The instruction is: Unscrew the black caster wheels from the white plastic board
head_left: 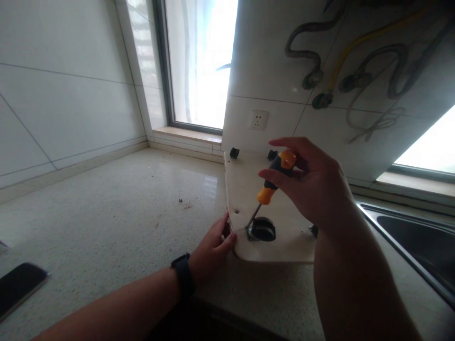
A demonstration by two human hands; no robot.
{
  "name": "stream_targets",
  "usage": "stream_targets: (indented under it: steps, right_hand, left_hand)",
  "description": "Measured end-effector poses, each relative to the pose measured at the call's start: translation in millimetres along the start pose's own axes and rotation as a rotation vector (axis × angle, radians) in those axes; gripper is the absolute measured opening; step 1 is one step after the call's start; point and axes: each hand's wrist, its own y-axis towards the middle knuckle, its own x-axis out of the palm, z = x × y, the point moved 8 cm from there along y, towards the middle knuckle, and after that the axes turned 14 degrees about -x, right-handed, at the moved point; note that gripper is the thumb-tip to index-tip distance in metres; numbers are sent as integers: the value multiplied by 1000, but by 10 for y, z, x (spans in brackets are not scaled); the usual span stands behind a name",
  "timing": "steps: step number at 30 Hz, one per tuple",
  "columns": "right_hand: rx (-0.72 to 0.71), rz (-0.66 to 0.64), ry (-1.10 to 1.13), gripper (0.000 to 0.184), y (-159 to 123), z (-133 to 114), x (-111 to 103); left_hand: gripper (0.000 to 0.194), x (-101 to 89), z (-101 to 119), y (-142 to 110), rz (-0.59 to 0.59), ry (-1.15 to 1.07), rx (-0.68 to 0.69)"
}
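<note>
- The right hand (313,175) is clamped around the yellow-and-black screwdriver (265,194), its tip down beside the black caster (263,229).
- The left hand (213,244) grips the left edge of the pale board (280,252), fingers closed against it.
- The board lies on the speckled tabletop (142,203), near the sink (419,237).

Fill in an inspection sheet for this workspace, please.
Surface: speckled pale countertop, dark specks on it.
Job's things: pale flat board; black round wheel-like fitting; screwdriver with yellow-and-black handle, tip beside the fitting.
Clutter: black flat phone.
Grips: left hand on the board's edge; right hand around the screwdriver handle.
Cables: thin pale looped cord, grey corrugated hose, yellow hose, at the wall.
Surroundings: white wall socket, bright window, steel sink.
</note>
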Motion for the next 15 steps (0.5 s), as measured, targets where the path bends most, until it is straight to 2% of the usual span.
stream_targets:
  steps: [3,9,12,15]
  right_hand:
    - [60,53,120,49,-5,15,-15]
    - [14,-13,368,31,14,58,145]
    - [-34,20,271,30,24,79,130]
    - [-51,49,147,39,26,88,102]
  left_hand:
    - [74,-13,-16,11,14,-12,-3]
    - [75,-10,-44,19,19,31,-34]
    - [72,-18,-20,6,29,18,-32]
    - [68,-14,2,-3,19,10,-29]
